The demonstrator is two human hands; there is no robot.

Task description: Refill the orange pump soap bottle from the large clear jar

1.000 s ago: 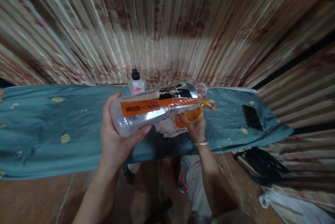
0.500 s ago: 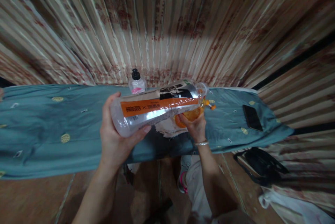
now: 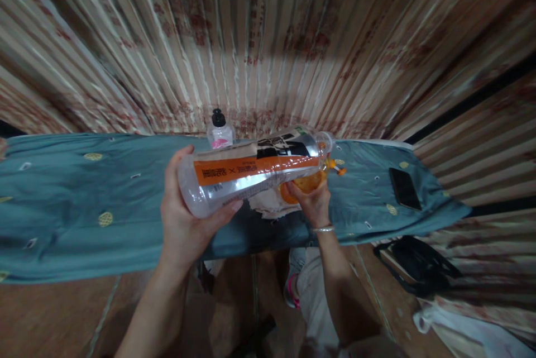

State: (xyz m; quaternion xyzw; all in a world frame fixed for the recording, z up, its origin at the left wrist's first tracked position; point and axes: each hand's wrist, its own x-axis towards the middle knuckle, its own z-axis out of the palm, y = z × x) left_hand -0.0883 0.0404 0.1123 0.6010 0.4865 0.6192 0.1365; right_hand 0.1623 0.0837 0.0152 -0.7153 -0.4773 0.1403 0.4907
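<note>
My left hand is wrapped round the base end of a large clear plastic bottle with a silver, orange and black label. This bottle lies almost level in the air, its neck pointing right and slightly up. My right hand, with a silver bangle at the wrist, grips an orange see-through container with a small orange-and-white piece sticking out at its right. The bottle's neck is just above and partly in front of the container, so whether they touch cannot be made out. Crumpled whitish tissue or cloth lies beneath.
A clear bottle with a black top stands behind, partly covered by the large bottle. A black phone lies right on the teal cloth-covered table. Pleated curtains hang behind. A black bag rests low at the right.
Both hands and the two things they hold stay practically where they were. The view has shifted very slightly.
</note>
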